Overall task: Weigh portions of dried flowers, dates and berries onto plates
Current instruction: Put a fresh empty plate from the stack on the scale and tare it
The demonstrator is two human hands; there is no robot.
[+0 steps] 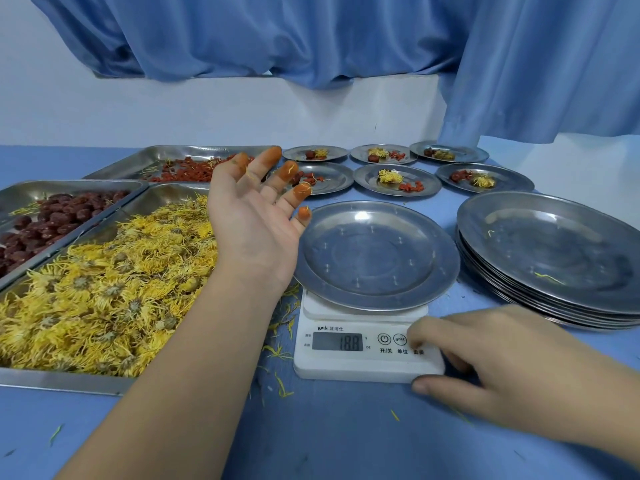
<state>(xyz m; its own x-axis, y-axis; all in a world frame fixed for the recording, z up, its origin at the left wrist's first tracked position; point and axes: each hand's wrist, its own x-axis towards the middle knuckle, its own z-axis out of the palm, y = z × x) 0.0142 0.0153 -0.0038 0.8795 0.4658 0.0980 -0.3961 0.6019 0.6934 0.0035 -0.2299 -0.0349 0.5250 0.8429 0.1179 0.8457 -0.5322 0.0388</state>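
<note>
Dried yellow chrysanthemum flowers (104, 289), heaped in the rectangular steel tray (62, 381), look feather-light, wiry and crumbly, best pinched loosely by the heads. The wrinkled dark-red dates (52, 220) seem firmer, the small red berries (187, 171) tacky. The left hand (249, 223) hovers open, palm up, its orange-stained fingertips (300, 191) empty, beside the bare round steel plate (377, 258) on the white scale (346, 365). The right hand (512, 362) presses the scale's buttons, gripping nothing.

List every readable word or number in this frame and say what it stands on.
"Boshi 蓝洁仕": brand on the scale, above the display.
"188": on the display; decimal point unclear.
"g/oz": on a round button.
"开/关", "单位": under the buttons.
"oz": right of the display.
Third button label: half hidden by the right hand and blurred.
Tiny marks left of the display: unreadable.
</note>
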